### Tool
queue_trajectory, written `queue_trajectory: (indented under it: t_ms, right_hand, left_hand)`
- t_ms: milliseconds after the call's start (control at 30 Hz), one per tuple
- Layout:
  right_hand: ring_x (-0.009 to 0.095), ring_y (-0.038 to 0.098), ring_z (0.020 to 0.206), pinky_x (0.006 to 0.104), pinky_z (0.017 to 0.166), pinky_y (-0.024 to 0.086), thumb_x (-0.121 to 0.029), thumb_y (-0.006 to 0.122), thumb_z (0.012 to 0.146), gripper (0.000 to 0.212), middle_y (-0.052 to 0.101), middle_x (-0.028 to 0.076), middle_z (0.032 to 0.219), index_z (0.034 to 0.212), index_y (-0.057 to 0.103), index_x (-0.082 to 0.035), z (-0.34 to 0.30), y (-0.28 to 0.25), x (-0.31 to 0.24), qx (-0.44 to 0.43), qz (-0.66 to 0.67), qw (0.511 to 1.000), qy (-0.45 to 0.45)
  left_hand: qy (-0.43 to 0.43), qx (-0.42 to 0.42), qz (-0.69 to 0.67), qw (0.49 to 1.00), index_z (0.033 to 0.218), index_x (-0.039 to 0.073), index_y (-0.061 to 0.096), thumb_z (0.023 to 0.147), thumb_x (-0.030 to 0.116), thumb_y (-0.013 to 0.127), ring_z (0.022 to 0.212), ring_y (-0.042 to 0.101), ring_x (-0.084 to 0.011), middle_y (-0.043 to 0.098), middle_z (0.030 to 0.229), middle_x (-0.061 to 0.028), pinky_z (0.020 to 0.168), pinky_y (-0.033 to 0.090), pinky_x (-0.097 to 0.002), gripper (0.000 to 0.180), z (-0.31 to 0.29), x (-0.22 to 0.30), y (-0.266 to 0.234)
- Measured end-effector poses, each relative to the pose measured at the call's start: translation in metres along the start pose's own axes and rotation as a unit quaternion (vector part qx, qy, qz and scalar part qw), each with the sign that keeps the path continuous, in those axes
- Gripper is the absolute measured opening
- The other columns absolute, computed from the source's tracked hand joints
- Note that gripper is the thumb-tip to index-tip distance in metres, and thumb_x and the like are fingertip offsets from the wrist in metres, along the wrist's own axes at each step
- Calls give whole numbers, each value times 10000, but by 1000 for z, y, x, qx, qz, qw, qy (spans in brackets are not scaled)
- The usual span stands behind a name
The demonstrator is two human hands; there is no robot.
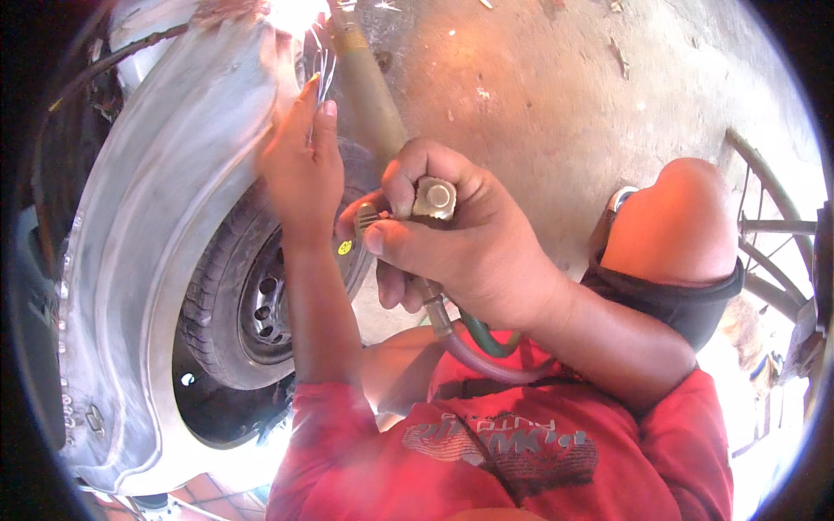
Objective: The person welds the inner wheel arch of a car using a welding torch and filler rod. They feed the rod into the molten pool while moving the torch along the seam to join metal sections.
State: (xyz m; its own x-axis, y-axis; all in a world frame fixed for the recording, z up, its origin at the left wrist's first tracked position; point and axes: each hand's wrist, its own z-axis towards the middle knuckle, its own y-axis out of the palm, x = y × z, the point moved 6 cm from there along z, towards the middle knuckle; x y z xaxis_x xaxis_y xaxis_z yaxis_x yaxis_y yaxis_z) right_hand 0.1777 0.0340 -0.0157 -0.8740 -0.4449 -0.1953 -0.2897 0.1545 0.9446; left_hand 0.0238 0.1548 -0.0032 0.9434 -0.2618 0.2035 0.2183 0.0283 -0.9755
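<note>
My right hand [473, 239] is closed round a brass-coloured gas torch [372, 95], whose long tube slants away to the upper left. Thumb and forefinger are at its ribbed valve knob [367, 219]; a second valve knob [437, 198] faces up between the fingers. A clear pinkish hose [491, 369] and a green hose [486, 337] run from the torch's lower end. Further left, my left hand [304, 165] pinches several thin metal wires [325, 74] pointing upward. White glare [298, 12] hides the torch tip and the far edge of a bare grey car fender [195, 113].
Beneath the fender's arch stands a car wheel [230, 295], close to my left forearm. My bent knee [669, 221] rises at the right. Beyond it is a spoked metal wheel [777, 226]. Stained concrete floor [539, 95] spreads ahead, with small debris on it.
</note>
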Motion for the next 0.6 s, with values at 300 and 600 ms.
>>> queue_trajectory:
  t_ms: [300, 600]
  right_hand:
    - [123, 698, 673, 250, 518, 532, 33, 621, 975, 197, 697, 119, 1074, 983, 484, -108, -4, -9, -9, 131, -132, 981, -54]
    - [128, 679, 663, 255, 535, 516, 29, 614, 972, 193, 703, 160, 1083, 974, 510, -134, -7, -4, -7, 159, -199, 965, -61]
  left_hand:
    - [-107, 17, -132, 985, 1317, 29, 666, 1031, 240, 628, 710, 602, -129, 651, 800, -64, 670, 483, -291, 358, -29, -4, -22]
    - [-165, 32, -267, 949, 1364, 100, 649, 1061, 291, 583, 751, 619, -96, 659, 807, -20, 710, 505, -295, 364, -58, -23, -35]
